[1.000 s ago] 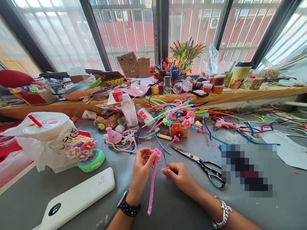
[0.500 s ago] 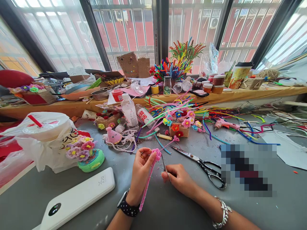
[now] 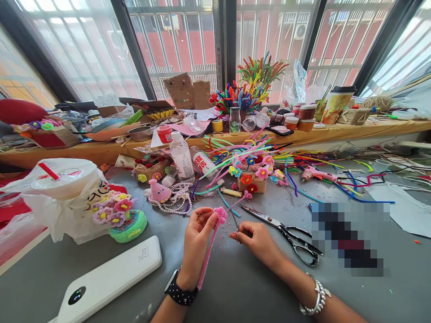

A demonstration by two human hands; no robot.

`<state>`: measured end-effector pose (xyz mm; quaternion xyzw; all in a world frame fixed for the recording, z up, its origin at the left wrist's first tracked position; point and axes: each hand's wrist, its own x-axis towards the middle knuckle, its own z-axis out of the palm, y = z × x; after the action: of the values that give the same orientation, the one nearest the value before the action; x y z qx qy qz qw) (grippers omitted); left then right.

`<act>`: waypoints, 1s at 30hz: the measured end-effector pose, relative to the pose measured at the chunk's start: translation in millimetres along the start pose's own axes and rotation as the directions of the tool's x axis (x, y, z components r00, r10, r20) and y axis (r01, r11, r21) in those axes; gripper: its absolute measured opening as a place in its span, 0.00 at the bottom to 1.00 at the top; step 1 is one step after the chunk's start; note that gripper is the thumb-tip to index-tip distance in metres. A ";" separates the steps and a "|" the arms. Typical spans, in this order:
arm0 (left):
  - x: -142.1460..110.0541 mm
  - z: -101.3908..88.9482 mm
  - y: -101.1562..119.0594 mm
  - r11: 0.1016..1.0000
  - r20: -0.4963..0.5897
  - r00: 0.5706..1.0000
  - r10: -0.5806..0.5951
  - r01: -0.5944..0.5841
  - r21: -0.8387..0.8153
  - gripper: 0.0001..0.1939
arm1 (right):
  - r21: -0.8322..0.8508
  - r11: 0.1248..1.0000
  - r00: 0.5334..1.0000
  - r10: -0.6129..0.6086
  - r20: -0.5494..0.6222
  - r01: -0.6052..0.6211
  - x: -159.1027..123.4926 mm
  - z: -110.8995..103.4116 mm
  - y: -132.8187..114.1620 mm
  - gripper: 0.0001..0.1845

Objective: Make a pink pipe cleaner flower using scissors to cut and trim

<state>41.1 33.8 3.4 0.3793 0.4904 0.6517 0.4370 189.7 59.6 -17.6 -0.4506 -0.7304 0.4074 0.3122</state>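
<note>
My left hand (image 3: 198, 233) pinches a pink pipe-cleaner flower (image 3: 220, 215) between thumb and fingers; its fuzzy pink stem (image 3: 208, 260) hangs down past the wrist. To the right, my right hand (image 3: 254, 240) is closed on a slim metal tool (image 3: 235, 220) whose thin end points up beside the flower; whether it is scissors or tweezers I cannot tell. Large black-handled scissors (image 3: 283, 229) lie on the table just beyond my right hand. A smaller pink flower (image 3: 247, 194) on a thin stem lies behind the hands, and pink fluff is scattered below the held flower.
A white power bank (image 3: 111, 278) lies at the left, near a green pot of yarn flowers (image 3: 128, 225) and a bagged drink cup (image 3: 63, 184). Behind are a pink cone figure (image 3: 160, 192), bottles (image 3: 182, 157), a flower basket (image 3: 252, 183) and a pink glue gun (image 3: 318, 174).
My right hand has shifted slightly up and right, and the metal tool has moved a little away from the flower. My left hand keeps its grip almost in place.
</note>
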 end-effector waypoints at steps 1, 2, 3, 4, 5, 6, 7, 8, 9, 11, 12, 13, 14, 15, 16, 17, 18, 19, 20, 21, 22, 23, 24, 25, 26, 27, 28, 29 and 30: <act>-0.1 -0.1 -0.2 1.000 0.006 1.000 -0.006 0.006 -0.005 0.10 | -0.032 1.000 1.000 0.000 -0.001 0.000 0.9 -3.5 0.5 0.17; -0.3 -0.2 -0.3 1.000 0.013 1.000 -0.010 0.010 -0.009 0.10 | -0.068 0.998 1.000 0.002 0.001 -0.002 1.6 -7.1 1.0 0.15; -0.5 -0.1 -0.2 1.000 0.021 1.000 -0.012 0.012 -0.010 0.10 | -0.109 0.994 1.000 0.010 0.005 -0.009 2.2 -10.7 1.5 0.14; -0.7 0.0 -0.2 1.000 0.032 0.999 -0.015 0.015 -0.011 0.10 | -0.158 0.987 1.000 0.025 0.005 -0.024 2.6 -14.1 1.9 0.13; -0.8 0.2 -0.1 1.000 0.043 0.999 -0.019 0.019 -0.012 0.10 | -0.211 0.977 0.999 0.044 -0.001 -0.043 3.0 -16.9 2.2 0.11; -0.8 0.5 -0.1 1.000 0.053 0.998 -0.024 0.025 -0.014 0.10 | -0.261 0.963 0.998 0.066 -0.009 -0.066 3.2 -19.2 2.5 0.10; -0.7 0.8 -0.1 0.999 0.060 0.998 -0.029 0.030 -0.019 0.10 | -0.300 0.950 0.996 0.088 -0.017 -0.089 3.4 -20.8 2.7 0.09; -0.5 1.0 -0.3 0.999 0.063 0.997 -0.032 0.034 -0.027 0.10 | -0.325 0.940 0.994 0.109 -0.018 -0.109 3.5 -21.8 2.9 0.08; -0.2 1.3 -0.6 0.999 0.061 0.998 -0.034 0.036 -0.035 0.11 | -0.335 0.934 0.992 0.130 -0.010 -0.125 3.5 -22.2 3.1 0.07; 0.2 1.4 -1.5 0.998 0.045 0.998 -0.036 0.038 -0.046 0.12 | -0.332 0.931 0.986 0.165 0.021 -0.149 3.6 -22.1 3.4 0.07; 0.4 1.4 -1.8 0.998 0.037 0.999 -0.039 0.041 -0.046 0.13 | -0.331 0.931 0.984 0.174 0.031 -0.154 3.6 -21.8 3.5 0.07; 0.5 1.3 -2.1 0.998 0.032 0.998 -0.045 0.046 -0.044 0.14 | -0.337 0.928 0.983 0.178 0.034 -0.157 3.6 -21.5 3.4 0.07; 0.5 1.2 -2.3 0.998 0.032 0.998 -0.052 0.053 -0.039 0.14 | -0.349 0.924 0.983 0.181 0.030 -0.159 3.5 -21.4 3.2 0.07; 0.5 1.0 -2.3 0.998 0.033 0.998 -0.058 0.059 -0.034 0.15 | -0.364 0.917 0.983 0.182 0.024 -0.161 3.4 -21.4 2.9 0.07; 0.3 0.9 -2.2 0.998 0.037 0.997 -0.061 0.062 -0.028 0.15 | -0.378 0.912 0.984 0.179 0.019 -0.158 3.3 -21.6 2.4 0.07; 0.2 0.9 -2.0 0.998 0.041 0.997 -0.063 0.064 -0.020 0.15 | -0.388 0.908 0.985 0.174 0.014 -0.155 3.1 -21.8 1.7 0.07; -0.1 1.0 -1.7 0.998 0.044 0.997 -0.063 0.063 -0.012 0.15 | -0.396 0.906 0.986 0.165 0.008 -0.148 2.8 -22.1 0.9 0.07; -0.5 1.2 -1.3 0.998 0.046 0.997 -0.061 0.061 -0.003 0.15 | -0.403 0.905 0.988 0.154 0.005 -0.139 2.5 -22.4 0.0 0.07; -0.9 1.4 -0.9 0.998 0.046 0.997 -0.058 0.057 0.005 0.15 | -0.409 0.904 0.990 0.143 0.005 -0.129 2.1 -22.5 -0.9 0.08; -1.4 1.7 -0.6 0.999 0.047 0.998 -0.052 0.052 0.012 0.15 | -0.416 0.901 0.991 0.134 0.006 -0.120 1.7 -22.6 -1.8 0.08; -1.9 1.9 -0.3 0.999 0.047 0.998 -0.047 0.046 0.017 0.15 | -0.427 0.897 0.992 0.129 0.012 -0.111 1.2 -22.5 -2.6 0.08; -2.3 2.2 -0.1 0.999 0.045 0.998 -0.042 0.041 0.018 0.14 | -0.441 0.891 0.992 0.127 0.020 -0.105 0.8 -22.3 -3.3 0.07; -2.6 2.3 0.1 0.999 0.039 0.998 -0.041 0.040 0.016 0.14 | -0.456 0.884 0.992 0.126 0.030 -0.098 0.3 -21.8 -4.0 0.06; -2.7 2.3 0.2 0.999 0.032 0.998 -0.048 0.048 0.008 0.14 | -0.471 0.877 0.991 0.127 0.039 -0.094 0.0 -21.3 -4.5 0.06; -2.5 2.1 0.4 0.998 0.027 0.998 -0.063 0.063 -0.009 0.13 | -0.486 0.869 0.990 0.131 0.046 -0.092 -0.4 -20.6 -5.0 0.05; -2.1 1.7 0.6 0.995 0.029 0.996 -0.090 0.091 -0.038 0.13 | -0.502 0.860 0.990 0.135 0.052 -0.091 -0.6 -19.8 -5.3 0.05; -1.3 1.0 0.9 0.988 0.040 0.991 -0.128 0.131 -0.082 0.12 | -0.517 0.851 0.989 0.137 0.054 -0.090 -0.9 -19.0 -5.6 0.05; -0.3 0.2 1.4 0.974 0.062 0.983 -0.174 0.181 -0.134 0.11 | -0.533 0.841 0.989 0.138 0.054 -0.088 -1.1 -18.2 -5.8 0.05; 0.9 -0.8 2.0 0.953 0.090 0.971 -0.222 0.235 -0.191 0.10 | -0.553 0.828 0.988 0.143 0.054 -0.090 -1.3 -17.4 -6.0 0.06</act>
<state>39.7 34.1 5.2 0.2960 0.4479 0.6296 0.5616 202.1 62.3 -4.2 -0.5455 -0.8013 0.2199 0.1100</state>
